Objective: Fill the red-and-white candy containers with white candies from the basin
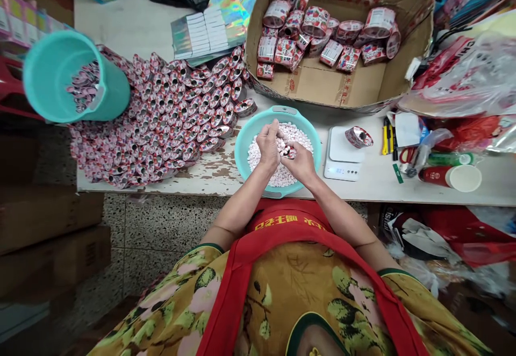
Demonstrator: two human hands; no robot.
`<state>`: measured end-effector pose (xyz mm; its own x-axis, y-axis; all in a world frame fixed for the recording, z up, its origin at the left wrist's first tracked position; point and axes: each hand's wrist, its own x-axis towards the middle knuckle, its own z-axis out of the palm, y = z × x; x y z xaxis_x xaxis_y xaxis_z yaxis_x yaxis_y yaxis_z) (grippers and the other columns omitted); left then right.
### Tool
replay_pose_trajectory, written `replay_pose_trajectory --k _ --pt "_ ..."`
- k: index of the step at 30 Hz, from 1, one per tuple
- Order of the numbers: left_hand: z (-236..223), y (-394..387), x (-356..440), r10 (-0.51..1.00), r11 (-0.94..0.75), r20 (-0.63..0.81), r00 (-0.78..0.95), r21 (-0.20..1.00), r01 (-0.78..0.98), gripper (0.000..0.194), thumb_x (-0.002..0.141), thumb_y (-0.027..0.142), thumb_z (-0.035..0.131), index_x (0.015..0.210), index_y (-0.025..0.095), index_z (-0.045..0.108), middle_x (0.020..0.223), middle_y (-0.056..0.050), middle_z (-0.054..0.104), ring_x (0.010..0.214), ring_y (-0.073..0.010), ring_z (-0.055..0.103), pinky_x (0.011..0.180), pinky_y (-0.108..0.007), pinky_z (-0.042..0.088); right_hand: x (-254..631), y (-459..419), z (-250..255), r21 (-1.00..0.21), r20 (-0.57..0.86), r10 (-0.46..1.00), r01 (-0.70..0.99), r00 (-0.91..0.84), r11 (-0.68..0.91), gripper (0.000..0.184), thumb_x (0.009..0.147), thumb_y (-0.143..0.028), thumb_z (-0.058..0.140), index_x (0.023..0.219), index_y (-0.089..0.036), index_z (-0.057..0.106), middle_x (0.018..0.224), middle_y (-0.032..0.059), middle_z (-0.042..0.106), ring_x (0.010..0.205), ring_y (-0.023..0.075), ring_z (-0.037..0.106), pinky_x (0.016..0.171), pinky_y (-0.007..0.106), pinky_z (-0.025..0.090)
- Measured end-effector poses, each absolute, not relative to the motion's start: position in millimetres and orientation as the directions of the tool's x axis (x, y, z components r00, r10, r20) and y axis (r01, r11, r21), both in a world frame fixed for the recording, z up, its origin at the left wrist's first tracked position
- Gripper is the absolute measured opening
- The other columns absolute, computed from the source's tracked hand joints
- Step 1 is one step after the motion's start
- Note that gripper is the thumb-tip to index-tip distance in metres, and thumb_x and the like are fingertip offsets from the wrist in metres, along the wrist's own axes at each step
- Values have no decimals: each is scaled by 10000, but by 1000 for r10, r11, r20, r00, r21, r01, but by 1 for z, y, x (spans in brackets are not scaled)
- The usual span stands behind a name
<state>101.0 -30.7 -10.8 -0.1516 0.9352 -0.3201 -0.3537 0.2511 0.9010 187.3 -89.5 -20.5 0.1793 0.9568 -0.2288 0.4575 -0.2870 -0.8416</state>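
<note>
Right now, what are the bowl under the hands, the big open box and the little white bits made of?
The bowl looks like plastic: smooth, evenly turquoise, slightly shiny. The big open box seems to be cardboard: dull brown, with bent walls and red print. The little white bits look hard and pale, maybe candy or plastic; I can't tell which.

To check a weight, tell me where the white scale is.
In the head view, the white scale is on the table, just right of the turquoise basin and on the near side of the cardboard box.
</note>
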Motion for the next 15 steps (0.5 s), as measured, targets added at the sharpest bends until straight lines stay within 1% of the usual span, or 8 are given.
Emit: replay_pose_trajectory --k 6,11,15 --pt "-5 -31 107 934 283 -343 -96 878 -385 480 863 568 688 664 193 465 589 47 480 517 -74 507 553 -215 446 193 -87 -20 -837 -246 951 453 189 -307 338 707 -325 713 1024 -211 690 1025 44 757 949 269 694 883 393 530" --pt "-5 -29 109 949 249 -305 -75 877 -410 437 852 509 723 681 190 478 606 50 488 531 -73 522 573 -212 468 194 -85 -19 -884 -223 952 369 208 -288 369 705 -368 723 1042 -222 688 1056 31 758 973 253 692 920 380 521" --pt "-1 -26 110 953 252 -298 -48 874 -416 398 872 491 703 705 190 502 623 37 521 549 -81 545 573 -213 471 193 -84 -20 -909 -200 954 321 223 -265 378 701 -394 734 1030 -213 691 1031 44 761 949 255 694 906 378 520"
